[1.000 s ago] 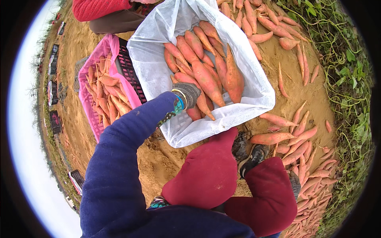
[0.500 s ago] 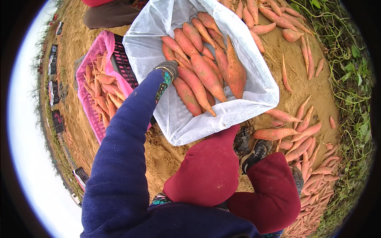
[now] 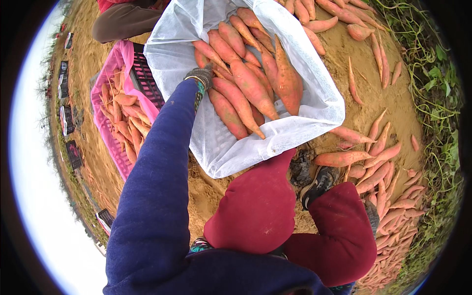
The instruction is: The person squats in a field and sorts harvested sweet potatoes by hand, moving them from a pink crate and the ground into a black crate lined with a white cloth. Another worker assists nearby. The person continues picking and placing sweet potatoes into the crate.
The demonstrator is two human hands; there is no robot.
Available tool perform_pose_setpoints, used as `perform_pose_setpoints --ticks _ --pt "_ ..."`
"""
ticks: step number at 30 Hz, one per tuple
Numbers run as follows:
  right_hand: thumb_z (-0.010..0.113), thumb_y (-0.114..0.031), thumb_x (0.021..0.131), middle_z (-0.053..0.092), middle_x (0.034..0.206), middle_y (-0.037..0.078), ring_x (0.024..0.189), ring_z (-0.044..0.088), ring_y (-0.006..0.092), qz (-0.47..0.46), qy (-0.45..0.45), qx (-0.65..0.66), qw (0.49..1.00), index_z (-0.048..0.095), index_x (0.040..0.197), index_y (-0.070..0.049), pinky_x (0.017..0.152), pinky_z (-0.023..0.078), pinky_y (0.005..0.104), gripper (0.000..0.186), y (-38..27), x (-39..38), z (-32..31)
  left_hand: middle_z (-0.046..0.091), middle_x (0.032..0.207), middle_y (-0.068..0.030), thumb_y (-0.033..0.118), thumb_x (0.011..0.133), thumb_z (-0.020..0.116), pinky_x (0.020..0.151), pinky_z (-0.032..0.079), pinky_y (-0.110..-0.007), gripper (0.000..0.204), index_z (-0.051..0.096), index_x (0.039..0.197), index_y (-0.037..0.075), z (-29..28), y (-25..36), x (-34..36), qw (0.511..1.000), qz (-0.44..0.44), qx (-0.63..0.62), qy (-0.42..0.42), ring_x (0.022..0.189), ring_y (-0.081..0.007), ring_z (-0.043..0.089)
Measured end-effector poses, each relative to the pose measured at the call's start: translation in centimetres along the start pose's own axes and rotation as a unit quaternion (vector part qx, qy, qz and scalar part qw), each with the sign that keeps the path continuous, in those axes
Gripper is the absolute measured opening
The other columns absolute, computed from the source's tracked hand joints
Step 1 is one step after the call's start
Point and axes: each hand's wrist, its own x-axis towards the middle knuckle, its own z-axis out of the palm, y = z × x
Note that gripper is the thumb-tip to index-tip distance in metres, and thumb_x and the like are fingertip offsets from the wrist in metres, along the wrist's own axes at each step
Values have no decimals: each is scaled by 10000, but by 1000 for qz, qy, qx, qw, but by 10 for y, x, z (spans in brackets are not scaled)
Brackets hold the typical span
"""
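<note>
My left hand (image 3: 200, 75), in a grey knit glove, reaches into a crate lined with white fabric (image 3: 223, 155). Its fingers are curled against a sweet potato (image 3: 200, 59) at the left side of the heap, and their tips are partly hidden. Several large orange-red sweet potatoes (image 3: 251, 83) lie side by side in the liner. Beyond my right knee, a grey patch that looks like my gloved right hand (image 3: 372, 216) shows next to loose sweet potatoes (image 3: 388, 196); its fingers are hidden.
A pink-lined crate (image 3: 110, 147) of thinner sweet potatoes stands at the left. Loose ones (image 3: 339, 12) lie on the sandy soil at the far right, with green vines (image 3: 435, 93) beyond. Another person's leg (image 3: 128, 22) is at the top left. Dark crates (image 3: 67, 120) line the field.
The view has shifted slightly, so the crates sit a little higher and further left. My left hand keeps its place against the sweet potatoes.
</note>
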Motion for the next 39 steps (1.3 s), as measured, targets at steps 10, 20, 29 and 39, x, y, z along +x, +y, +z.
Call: perform_pose_setpoints --ticks 10,20,29,39 --pt "201 -649 905 520 1189 235 764 655 255 -16 6 4 1000 116 1490 -100 717 529 305 808 2 0 3 566 1248 -220 207 833 554 961 437 -425 703 250 1466 166 -4 3 -19 984 70 143 -77 1124 -324 584" --pt "230 -635 910 491 1239 231 774 659 261 -31 14 -8 999 108 1490 -100 711 537 309 798 6 0 7 638 1102 -192 176 719 678 891 477 -383 696 424 1367 145 -28 -5 -37 990 99 68 -79 1048 -304 615" --pt "256 -622 915 464 1284 227 782 662 266 -29 15 -10 999 100 1489 -100 705 544 312 791 7 -2 7 636 1081 -148 399 685 743 911 459 -413 551 615 1130 100 -27 18 -94 969 215 106 -67 1048 -309 602" --pt "285 -608 921 435 1335 223 792 666 272 -54 32 -20 998 92 1488 -99 699 552 316 786 0 0 5 592 1173 -168 273 635 776 958 443 -404 609 581 1179 80 4 2 -66 892 405 181 90 1083 -338 582"
